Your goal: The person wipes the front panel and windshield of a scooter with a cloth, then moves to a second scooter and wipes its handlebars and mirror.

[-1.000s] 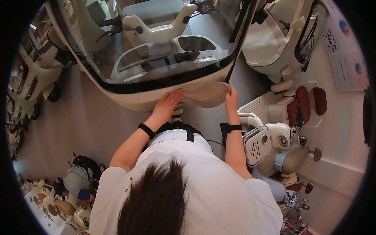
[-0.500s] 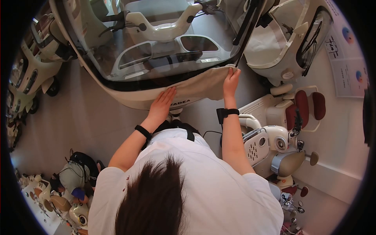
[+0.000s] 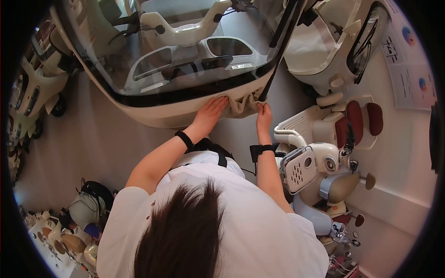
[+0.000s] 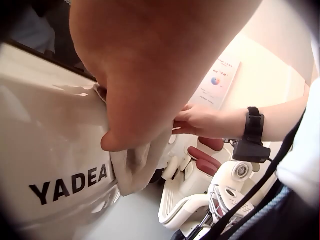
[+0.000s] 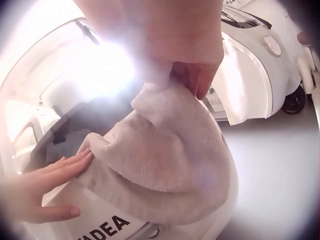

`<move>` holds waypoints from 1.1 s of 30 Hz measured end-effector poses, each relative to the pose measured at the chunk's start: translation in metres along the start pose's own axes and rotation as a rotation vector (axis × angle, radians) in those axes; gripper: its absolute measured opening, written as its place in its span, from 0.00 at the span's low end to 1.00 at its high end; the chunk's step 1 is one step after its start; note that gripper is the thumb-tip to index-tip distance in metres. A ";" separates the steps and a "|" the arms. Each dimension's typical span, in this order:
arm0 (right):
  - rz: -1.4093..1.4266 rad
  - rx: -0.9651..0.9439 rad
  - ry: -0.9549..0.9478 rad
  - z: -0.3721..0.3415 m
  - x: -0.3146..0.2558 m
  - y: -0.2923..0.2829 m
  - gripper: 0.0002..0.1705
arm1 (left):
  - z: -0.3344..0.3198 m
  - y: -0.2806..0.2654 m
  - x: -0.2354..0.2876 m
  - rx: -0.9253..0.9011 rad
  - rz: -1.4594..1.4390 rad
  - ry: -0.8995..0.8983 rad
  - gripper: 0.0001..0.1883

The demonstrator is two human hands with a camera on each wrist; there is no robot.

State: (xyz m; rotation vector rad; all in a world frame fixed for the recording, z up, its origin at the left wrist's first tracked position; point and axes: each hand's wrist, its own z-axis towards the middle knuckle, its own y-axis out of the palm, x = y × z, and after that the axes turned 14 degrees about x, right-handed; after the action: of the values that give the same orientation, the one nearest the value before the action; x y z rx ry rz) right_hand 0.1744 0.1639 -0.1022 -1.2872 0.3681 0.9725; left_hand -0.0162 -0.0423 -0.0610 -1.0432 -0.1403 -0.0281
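A beige cloth (image 3: 242, 105) lies bunched in folds against the white front panel (image 3: 171, 113) of a vehicle, just under its windshield. My right hand (image 3: 264, 117) pinches the cloth at its right end; in the right wrist view the fabric (image 5: 150, 155) hangs from these fingers. My left hand (image 3: 208, 118) rests on the panel, its fairly straight fingers touching the cloth's left edge. Black YADEA lettering (image 4: 70, 185) shows below the left hand in the left wrist view.
A large windshield (image 3: 185, 78) rises beyond the panel, with a wiper (image 3: 271, 76) at its right side. Close to my right arm stands a white scooter with a rack (image 3: 299, 171). Another white vehicle (image 3: 320, 60) is at the upper right. At lower left a person (image 3: 85, 211) is bent over.
My right hand went up with the cloth stretched out, then came back down and left, so the cloth is now bunched. The left hand has slid right along the panel, over the lettering.
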 end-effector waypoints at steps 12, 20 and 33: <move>0.222 0.369 -0.317 0.119 -0.112 0.035 0.17 | -0.068 -0.056 -0.022 -0.040 0.203 -0.217 0.41; 0.166 0.277 -0.299 0.115 -0.096 0.036 0.19 | -0.076 -0.054 -0.017 -0.030 0.165 -0.313 0.41; 0.131 0.192 -0.188 0.037 -0.015 0.043 0.19 | -0.017 -0.003 -0.005 -0.043 0.046 -0.082 0.41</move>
State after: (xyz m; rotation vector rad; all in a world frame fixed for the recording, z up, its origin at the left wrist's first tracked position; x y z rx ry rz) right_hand 0.1227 0.1910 -0.1082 -0.9984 0.3931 1.1311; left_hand -0.0201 -0.0593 -0.0674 -1.0908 -0.1906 0.0531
